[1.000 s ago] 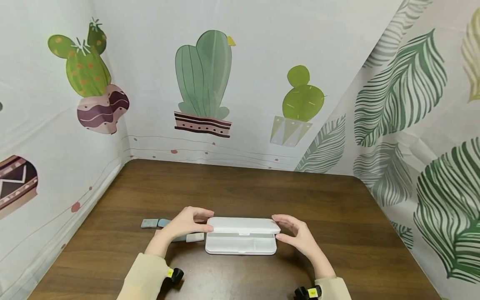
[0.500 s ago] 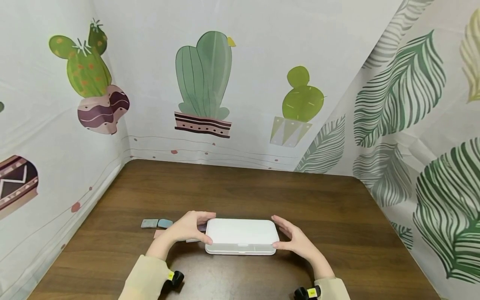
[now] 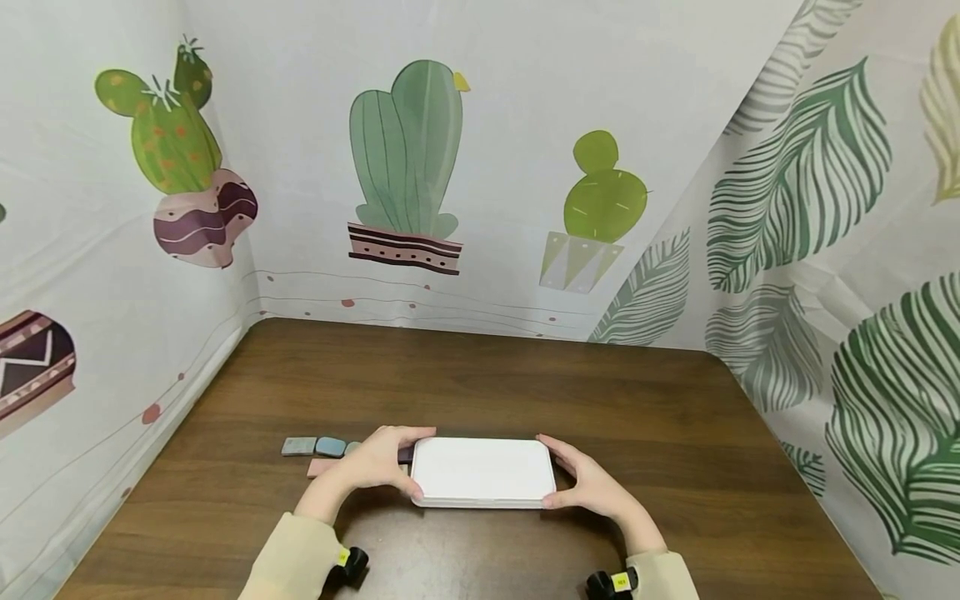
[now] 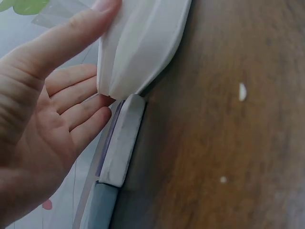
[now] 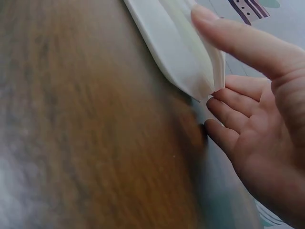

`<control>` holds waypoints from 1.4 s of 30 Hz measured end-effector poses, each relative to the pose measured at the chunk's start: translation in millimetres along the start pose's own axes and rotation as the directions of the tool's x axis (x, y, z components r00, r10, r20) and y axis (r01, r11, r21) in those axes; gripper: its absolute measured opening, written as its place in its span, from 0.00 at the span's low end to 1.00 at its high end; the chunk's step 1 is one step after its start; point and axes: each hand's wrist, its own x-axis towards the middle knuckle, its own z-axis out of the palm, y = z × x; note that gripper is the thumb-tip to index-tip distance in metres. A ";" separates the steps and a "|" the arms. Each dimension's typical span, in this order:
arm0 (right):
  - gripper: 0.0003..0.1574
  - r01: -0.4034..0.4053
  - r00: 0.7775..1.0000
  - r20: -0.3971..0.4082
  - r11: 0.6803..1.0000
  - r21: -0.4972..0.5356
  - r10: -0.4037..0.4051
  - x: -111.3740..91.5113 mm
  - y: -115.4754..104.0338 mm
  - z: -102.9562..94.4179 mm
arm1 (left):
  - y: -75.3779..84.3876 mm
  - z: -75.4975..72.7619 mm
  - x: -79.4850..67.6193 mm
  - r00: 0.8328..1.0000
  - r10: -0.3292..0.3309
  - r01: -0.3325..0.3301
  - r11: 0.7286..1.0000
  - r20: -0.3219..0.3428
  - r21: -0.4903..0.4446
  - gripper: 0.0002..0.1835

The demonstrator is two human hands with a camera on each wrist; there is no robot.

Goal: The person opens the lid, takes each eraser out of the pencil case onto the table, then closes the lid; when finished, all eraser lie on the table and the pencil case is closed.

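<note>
A white plastic pencil case [image 3: 483, 472] lies on the table, its hinged lid down over the base in the head view. At its left end my left hand [image 3: 378, 460] grips the lid, thumb at the front corner and fingers behind. My right hand [image 3: 581, 477] holds the right end in the same way. In the left wrist view, the left thumb lies on the lid [image 4: 136, 28], and a narrow gap shows between lid and base. The right wrist view shows the right thumb on the lid edge [image 5: 220, 71]. The inside of the case is hidden.
Left of the case, partly behind my left hand, lie several small flat blocks: a grey one [image 3: 299, 447], a blue one [image 3: 331, 447] and a pink one [image 3: 320, 467]. Among them is a white block [image 4: 125, 140]. A patterned cloth [image 3: 495, 192] hangs around the brown table [image 3: 480, 383].
The lid has swung down toward me from half raised onto the base. Both hands have moved with it, their thumbs coming nearer to the front edge.
</note>
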 end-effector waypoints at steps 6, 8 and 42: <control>0.59 0.028 1.000 -0.012 0.999 -0.032 -0.028 -0.6 0.5 1.3 | 0.9 1.4 -0.8 1.000 0.006 -0.006 0.999 -0.009 0.035 0.53; 0.59 0.028 0.999 -0.014 0.999 -0.040 -0.028 -0.5 0.4 1.4 | 0.6 2.0 -0.7 1.000 0.005 -0.005 0.999 -0.015 0.037 0.53; 0.59 0.015 1.000 -0.025 1.000 -0.013 -0.016 -2.2 4.8 6.3 | -5.0 7.3 0.2 0.999 -0.008 0.011 0.997 -0.043 0.075 0.53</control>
